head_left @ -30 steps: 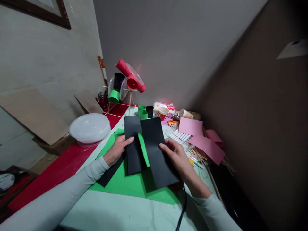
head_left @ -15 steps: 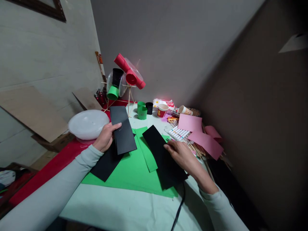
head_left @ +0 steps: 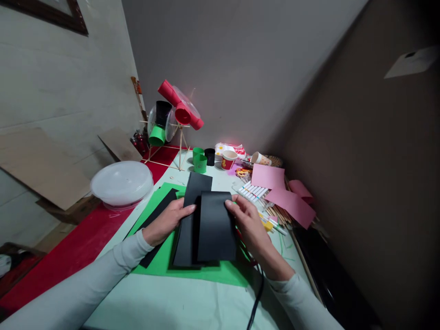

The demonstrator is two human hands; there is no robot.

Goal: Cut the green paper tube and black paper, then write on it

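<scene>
2 green cylinders [head_left: 200, 164] and a black cylinder [head_left: 209, 157] stand near a red cup [head_left: 228, 162].

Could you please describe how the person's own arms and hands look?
The left sleeve and right sleeve are plain, pale and long; the left is creased near its cuff, the right ends farther up the forearm. The left hand and right hand wear no gloves.

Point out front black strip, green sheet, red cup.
Front black strip [head_left: 217, 229], head view, middle of its face.
Green sheet [head_left: 162, 258], head view, bare lower-left area.
Red cup [head_left: 228, 162], head view, outer wall.
</scene>
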